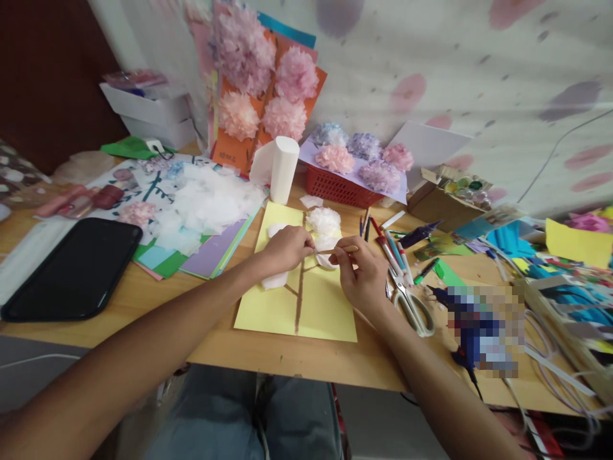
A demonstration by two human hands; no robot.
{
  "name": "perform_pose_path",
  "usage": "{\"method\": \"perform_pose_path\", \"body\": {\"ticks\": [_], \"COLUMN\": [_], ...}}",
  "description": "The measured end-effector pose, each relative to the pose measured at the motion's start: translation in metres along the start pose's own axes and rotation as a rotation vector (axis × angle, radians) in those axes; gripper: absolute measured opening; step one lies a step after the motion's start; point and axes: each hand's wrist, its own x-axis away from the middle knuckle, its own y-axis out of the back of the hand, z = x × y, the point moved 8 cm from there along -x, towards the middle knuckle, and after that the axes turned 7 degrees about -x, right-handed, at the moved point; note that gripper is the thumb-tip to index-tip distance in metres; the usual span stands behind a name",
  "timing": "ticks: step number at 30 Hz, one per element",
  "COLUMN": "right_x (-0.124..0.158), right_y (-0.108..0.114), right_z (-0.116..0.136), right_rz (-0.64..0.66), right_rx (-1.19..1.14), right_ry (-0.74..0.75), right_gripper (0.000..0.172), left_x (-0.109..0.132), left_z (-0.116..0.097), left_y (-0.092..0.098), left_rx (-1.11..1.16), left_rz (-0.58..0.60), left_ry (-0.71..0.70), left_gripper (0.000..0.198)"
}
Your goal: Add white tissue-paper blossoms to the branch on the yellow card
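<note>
My right hand point(361, 271) pinches a thin brown stick point(345, 250), possibly a pencil or brush handle, pointing left. At the stick's tip, my left hand point(288, 248) has its fingers pressed together; what they hold, if anything, is too small to make out. Both hands are over a yellow sheet point(328, 313) with a brown trunk and branches point(299, 300) drawn on it. A fluffy white paper flower point(324, 221) rests at the sheet's upper right. White tissue pieces point(274, 281) lie partly under my left hand.
Scissors point(409, 300), markers point(393, 249) and a blue glue gun point(472, 338) lie to the right. A black phone-like slab point(76, 268) and white tissue point(211, 195) are on the left. Behind stand a white roll point(285, 171) and a red basket point(340, 187) under paper flowers.
</note>
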Motion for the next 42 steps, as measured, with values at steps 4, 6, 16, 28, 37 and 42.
{"method": "perform_pose_path", "body": {"ticks": [4,6,16,28,37,42], "right_x": [0.001,0.001,0.002,0.014,0.016,0.014], "right_y": [0.000,0.001,0.000,0.034,0.040,0.034], "right_z": [-0.001,-0.001,-0.002,-0.022,-0.031,-0.023], "right_rz": [-0.004,-0.015,0.000,-0.348,-0.413,-0.340], "right_rx": [0.005,0.006,0.005,-0.157,-0.191,-0.229], "right_ry": [-0.018,-0.030,-0.043,-0.038,-0.131,-0.109], "right_gripper": [0.016,0.016,0.015,0.016,0.021,0.020], "left_x": [0.001,0.001,0.000,-0.001,0.002,0.004], "left_z": [-0.001,-0.002,-0.001,0.006,0.019,0.009], "left_y": [0.001,0.001,0.001,-0.003,0.009,0.008], "left_rx": [0.008,0.003,-0.014,0.066,0.100,0.150], "left_rz": [-0.008,-0.013,-0.006,-0.025,-0.031,0.003], "left_ry": [-0.009,-0.014,0.004,0.021,-0.004,-0.020], "left_gripper": [0.017,0.017,0.017,0.013,0.044,0.049]}}
